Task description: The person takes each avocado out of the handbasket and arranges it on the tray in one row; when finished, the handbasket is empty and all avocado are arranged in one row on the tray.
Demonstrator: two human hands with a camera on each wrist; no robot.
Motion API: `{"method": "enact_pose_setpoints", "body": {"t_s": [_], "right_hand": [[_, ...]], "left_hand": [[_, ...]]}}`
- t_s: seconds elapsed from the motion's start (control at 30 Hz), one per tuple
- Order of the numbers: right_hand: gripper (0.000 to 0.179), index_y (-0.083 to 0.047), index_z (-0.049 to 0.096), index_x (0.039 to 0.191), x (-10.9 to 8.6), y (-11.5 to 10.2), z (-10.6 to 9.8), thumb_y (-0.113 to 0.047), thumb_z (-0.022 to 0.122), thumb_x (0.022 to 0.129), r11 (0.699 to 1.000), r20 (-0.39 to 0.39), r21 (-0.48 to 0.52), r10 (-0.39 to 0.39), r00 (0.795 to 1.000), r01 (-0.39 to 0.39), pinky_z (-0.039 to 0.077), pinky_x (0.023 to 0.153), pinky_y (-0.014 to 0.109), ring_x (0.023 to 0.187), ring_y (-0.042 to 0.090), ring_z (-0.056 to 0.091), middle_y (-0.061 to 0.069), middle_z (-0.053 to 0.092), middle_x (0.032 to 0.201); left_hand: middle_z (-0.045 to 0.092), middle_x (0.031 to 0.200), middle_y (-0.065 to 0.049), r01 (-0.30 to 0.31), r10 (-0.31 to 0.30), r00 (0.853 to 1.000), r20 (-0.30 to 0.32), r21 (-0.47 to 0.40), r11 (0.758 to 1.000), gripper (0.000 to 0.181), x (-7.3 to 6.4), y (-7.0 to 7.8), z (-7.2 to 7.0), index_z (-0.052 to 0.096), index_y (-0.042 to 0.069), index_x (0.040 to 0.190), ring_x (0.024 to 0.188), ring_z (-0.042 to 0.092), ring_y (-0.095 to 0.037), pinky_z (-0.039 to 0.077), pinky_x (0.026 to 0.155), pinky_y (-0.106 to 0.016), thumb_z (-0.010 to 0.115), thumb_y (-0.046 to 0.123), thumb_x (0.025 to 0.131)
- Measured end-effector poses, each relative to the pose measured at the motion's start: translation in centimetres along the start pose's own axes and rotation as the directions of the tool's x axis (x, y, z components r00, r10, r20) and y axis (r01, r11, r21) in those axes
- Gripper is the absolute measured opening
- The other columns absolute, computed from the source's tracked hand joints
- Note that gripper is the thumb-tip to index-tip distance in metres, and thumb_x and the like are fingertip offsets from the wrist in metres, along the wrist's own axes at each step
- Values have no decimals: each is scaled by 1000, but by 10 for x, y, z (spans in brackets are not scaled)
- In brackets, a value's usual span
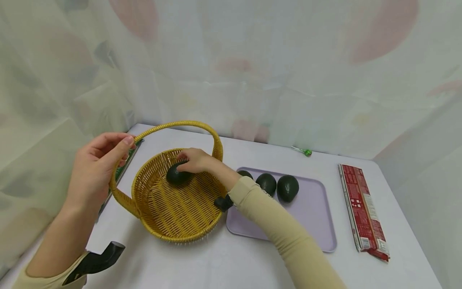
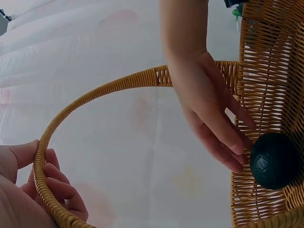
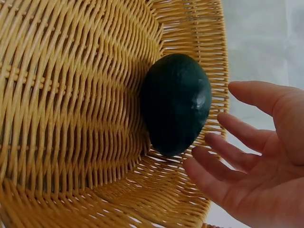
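A round yellow wicker basket (image 1: 180,212) with a tall hoop handle (image 1: 180,123) stands on the white table. My left hand (image 1: 102,156) grips the handle on its left side, thumb and fingers around it in the left wrist view. One dark green avocado (image 3: 175,104) lies inside the basket against its far wall. Just above that avocado is my right hand (image 1: 196,160), its fingers spread and apart from the fruit in the right wrist view. Right of the basket, several more avocados (image 1: 287,188) sit on a lilac tray (image 1: 310,216), partly hidden by the right forearm.
A red printed packet (image 1: 364,212) lies at the table's right side. Near the back edge is a small green-headed item (image 1: 306,152). A flat green thing (image 1: 120,170) lies behind the left hand. Patterned curtains (image 1: 267,80) hang behind the table.
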State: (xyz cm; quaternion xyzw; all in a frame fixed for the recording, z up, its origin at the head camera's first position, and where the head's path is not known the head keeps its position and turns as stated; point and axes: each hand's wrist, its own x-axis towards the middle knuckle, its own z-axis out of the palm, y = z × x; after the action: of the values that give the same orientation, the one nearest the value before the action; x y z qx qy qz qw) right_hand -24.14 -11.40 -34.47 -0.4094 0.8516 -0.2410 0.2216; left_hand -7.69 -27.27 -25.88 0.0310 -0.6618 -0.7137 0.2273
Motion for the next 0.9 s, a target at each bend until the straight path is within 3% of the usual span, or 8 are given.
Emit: {"method": "enact_pose_setpoints", "body": {"t_s": [0.2, 0.43, 0.6, 0.77, 0.9], "right_hand": [[50, -10, 46, 144, 8, 3, 9, -29, 57, 99, 996, 55, -90, -8, 998, 13, 38, 103, 27, 133, 20, 43, 6, 47, 146], [42, -10, 53, 138, 8, 5, 12, -28, 55, 100, 998, 39, -60, -22, 999, 25, 40, 100, 26, 127, 18, 49, 4, 54, 138], [37, -9, 61, 130, 6, 10, 9, -27, 60, 98, 999, 50, 9, -32, 998, 32, 43, 92, 24, 114, 15, 54, 4, 60, 125], [45, -9, 61, 131, 4, 19, 7, -31, 67, 92, 993, 132, 121, -34, 991, 18, 46, 86, 24, 109, 13, 55, 3, 61, 123], [54, -10, 57, 135, 3, 22, 6, -36, 69, 90, 984, 267, 171, -5, 964, -42, 50, 84, 25, 112, 12, 55, 2, 57, 129]], "left_hand": [[66, 86, -1, -10, 10, 1000, 6, 0, 1000, 17, -1, 0, 1, 70, -1, 101, 69, 50, -14, 45, 59, -17, 73, 10, 88], [64, 84, -2, -18, 18, 1000, 12, -6, 1000, 16, -2, -1, 0, 70, -1, 101, 68, 49, -14, 44, 58, -18, 72, 9, 88], [64, 84, -2, -20, 20, 1000, 13, -8, 1000, 16, -2, -1, 1, 70, -1, 101, 67, 48, -14, 44, 58, -18, 72, 9, 89], [65, 84, -1, -27, 27, 1000, 15, -19, 999, 15, -1, -1, 2, 71, -1, 100, 67, 48, -14, 44, 57, -18, 72, 7, 88], [65, 83, -1, -31, 32, 999, 23, -37, 999, 11, 0, -2, 0, 72, 0, 99, 66, 49, -14, 44, 57, -18, 71, 4, 88]]}}
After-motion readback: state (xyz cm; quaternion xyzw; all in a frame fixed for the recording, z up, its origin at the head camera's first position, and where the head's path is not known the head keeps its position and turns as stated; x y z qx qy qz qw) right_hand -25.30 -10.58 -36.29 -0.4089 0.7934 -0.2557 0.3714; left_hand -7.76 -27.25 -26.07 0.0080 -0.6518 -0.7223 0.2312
